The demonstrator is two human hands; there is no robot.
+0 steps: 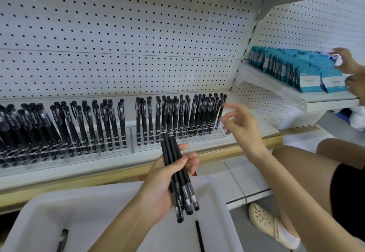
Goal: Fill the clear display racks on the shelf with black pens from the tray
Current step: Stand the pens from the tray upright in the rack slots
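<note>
Head view: I see a bundle of pens (171, 159) held up in front of two stocked racks.
On the shelf (240, 144), the left rack (65, 150) stands at the left end, crowded with upright black pens (79, 121). Below it, one loose pen (62, 240) lies in the tray (94, 202) at its near left corner. The right rack (205, 134) sits just beside the first, thinly filled at its left end and dense toward its right. My view has the left hand (164, 184) over the tray's far right corner, fingers and thumb curled round the bundle, caps pointing back at me. The right hand (239, 122) hovers at the right rack's right end, fingers spread and holding nothing; I cannot tell whether it touches the pens. Farther right, on a higher shelf, another person's hands rest on teal packets (292, 67).
</note>
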